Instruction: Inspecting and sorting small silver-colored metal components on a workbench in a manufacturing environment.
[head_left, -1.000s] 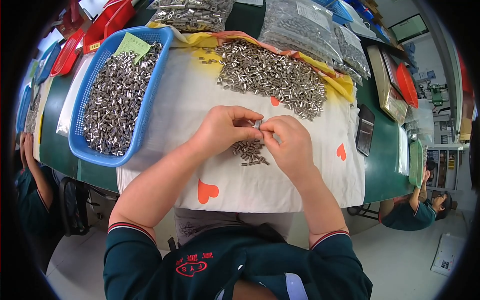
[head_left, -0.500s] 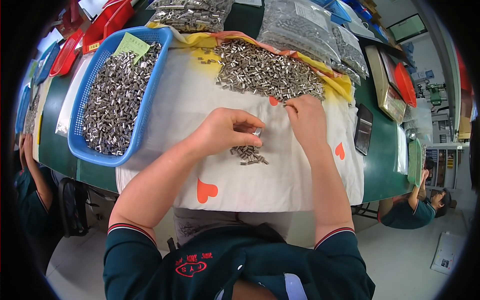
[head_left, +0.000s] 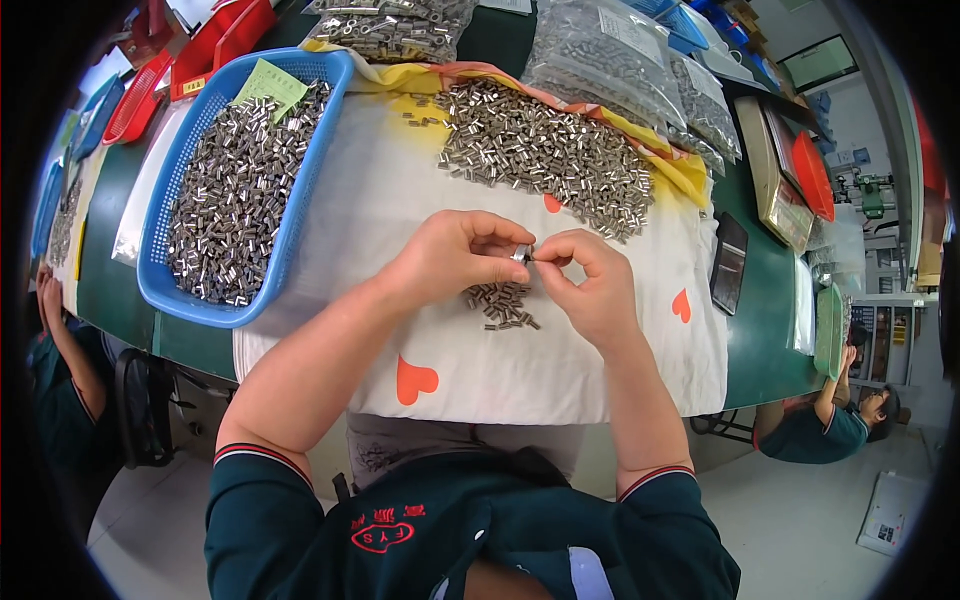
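My left hand [head_left: 455,258] and my right hand [head_left: 590,285] meet over a white cloth with red hearts [head_left: 560,370]. Between their fingertips they pinch a small silver metal tube [head_left: 522,254]. Just below the hands lies a small heap of the same tubes [head_left: 503,304]. A large loose pile of tubes [head_left: 545,155] is spread on the cloth beyond the hands. To the left stands a blue plastic basket [head_left: 300,200] full of more tubes.
Clear bags of metal parts [head_left: 610,55] lie at the back. Red trays [head_left: 215,40] sit at the far left, a dark flat device [head_left: 728,264] and a red dish [head_left: 812,175] at the right. Other people sit at both sides.
My right hand reached out to the big pile half a second ago and has come back to meet my left hand with a tube.
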